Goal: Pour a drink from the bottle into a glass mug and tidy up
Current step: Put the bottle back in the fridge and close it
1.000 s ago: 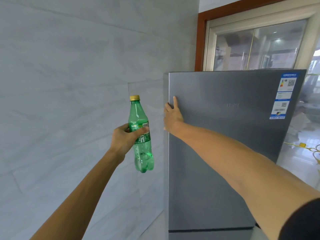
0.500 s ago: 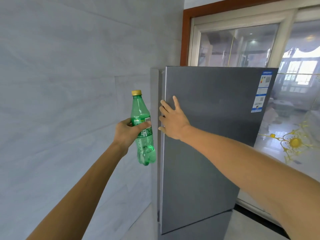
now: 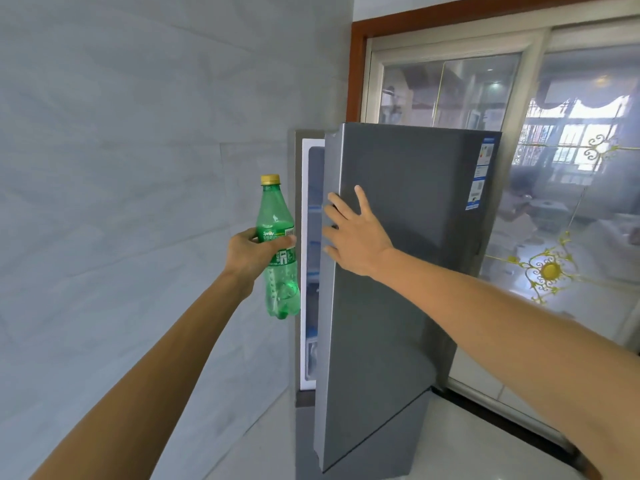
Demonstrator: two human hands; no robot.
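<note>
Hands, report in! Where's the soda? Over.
Left hand grips capped bottle. Right hand on fridge door edge. Door barely ajar, in the way.

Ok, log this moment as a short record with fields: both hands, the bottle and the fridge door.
left hand: grips the green bottle around its label
right hand: spread on the fridge door, fingertips at its left edge
green bottle: upright, yellow cap on, beside the gap
fridge door: ajar, white interior showing in the gap
</note>
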